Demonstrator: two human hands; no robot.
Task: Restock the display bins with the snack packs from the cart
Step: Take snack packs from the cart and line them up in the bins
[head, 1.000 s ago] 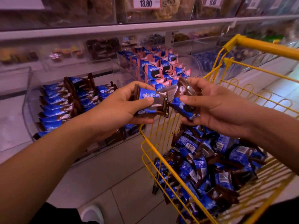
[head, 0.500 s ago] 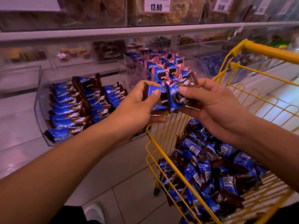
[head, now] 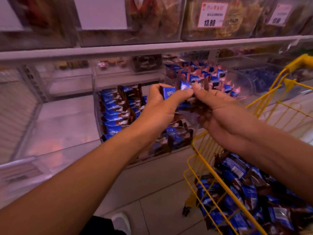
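Two packs [head: 169, 93] pinched in my left hand [head: 162, 107] and right hand [head: 218, 114]; I should square them, then slot them upright in the bin [head: 97, 119]

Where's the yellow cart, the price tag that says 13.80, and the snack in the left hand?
yellow cart [head: 201, 150], head view, on its front rim wire.
price tag [head: 212, 15], head view, on its middle.
snack pack [head: 168, 92], head view, on its blue face.
left hand [head: 160, 106], head view, on its back.

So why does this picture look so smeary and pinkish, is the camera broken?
Head view: motion blur smears the shelf edge, the clear bins and the packs in the yellow cart; only the left hand and right hand look fairly sharp. A purple-pink cast tints everything, and the wide lens bows straight lines.
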